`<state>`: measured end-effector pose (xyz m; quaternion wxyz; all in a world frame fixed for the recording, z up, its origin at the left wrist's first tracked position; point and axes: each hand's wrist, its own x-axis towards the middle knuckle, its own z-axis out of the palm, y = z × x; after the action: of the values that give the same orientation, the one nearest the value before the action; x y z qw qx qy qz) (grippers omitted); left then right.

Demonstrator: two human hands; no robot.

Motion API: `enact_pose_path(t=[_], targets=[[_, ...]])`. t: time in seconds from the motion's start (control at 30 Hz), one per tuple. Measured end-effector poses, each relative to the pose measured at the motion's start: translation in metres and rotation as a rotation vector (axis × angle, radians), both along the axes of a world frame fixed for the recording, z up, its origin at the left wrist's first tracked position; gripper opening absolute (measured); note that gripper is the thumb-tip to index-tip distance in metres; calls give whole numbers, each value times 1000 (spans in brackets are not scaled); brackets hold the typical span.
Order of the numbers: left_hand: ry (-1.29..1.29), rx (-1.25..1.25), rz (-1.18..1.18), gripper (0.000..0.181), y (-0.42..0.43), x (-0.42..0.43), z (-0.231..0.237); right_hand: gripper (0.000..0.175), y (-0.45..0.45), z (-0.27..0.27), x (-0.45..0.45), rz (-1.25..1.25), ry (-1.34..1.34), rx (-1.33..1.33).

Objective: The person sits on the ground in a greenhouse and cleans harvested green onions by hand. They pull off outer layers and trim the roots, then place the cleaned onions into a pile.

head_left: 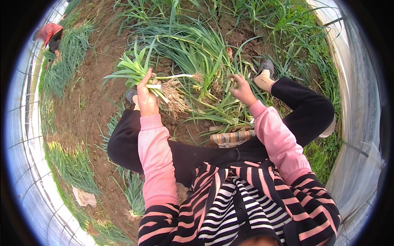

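Observation:
My left hand point(148, 92) grips a bunch of allium plants point(135, 66), leeks or green garlic. Their green leaves point left, and a tangle of pale roots point(175, 97) hangs out to the right. One stalk point(177, 76) of the bunch reaches sideways, apart from the others, its root end above the pile. My right hand point(241, 89) hovers at the right side of the pile, fingers bent and apart, with nothing visible in it. Between my feet lies a heap of the same plants point(194, 46), with yellowed leaves and roots at its near end.
A striped cloth item point(232, 138) lies before my lap. Along the left, laid bundles point(74, 166) rest on brown soil point(101, 67), with a pale sheet point(83, 196) nearby. A person in red point(50, 33) bends at far left. Plastic greenhouse film point(354, 123) borders the right.

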<state>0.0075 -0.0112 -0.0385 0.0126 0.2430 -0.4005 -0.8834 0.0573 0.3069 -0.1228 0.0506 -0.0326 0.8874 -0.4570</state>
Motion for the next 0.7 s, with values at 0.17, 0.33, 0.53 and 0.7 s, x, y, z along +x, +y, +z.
enact_pose_path(t=[0.17, 0.33, 0.53, 0.7], targets=[[1, 78, -131, 16, 9, -2, -11, 34, -54, 41, -15, 222, -246, -702], [-8, -142, -72, 24, 27, 2, -24, 18, -96, 58, 2, 186, 23, -269], [-120, 27, -227, 20, 30, 4, -34, 22, -93, -3, 8, 125, -466, -696], [-13, 96, -201, 19, 3, -2, -14, 38, -67, -120, -21, 2, -457, -79]])
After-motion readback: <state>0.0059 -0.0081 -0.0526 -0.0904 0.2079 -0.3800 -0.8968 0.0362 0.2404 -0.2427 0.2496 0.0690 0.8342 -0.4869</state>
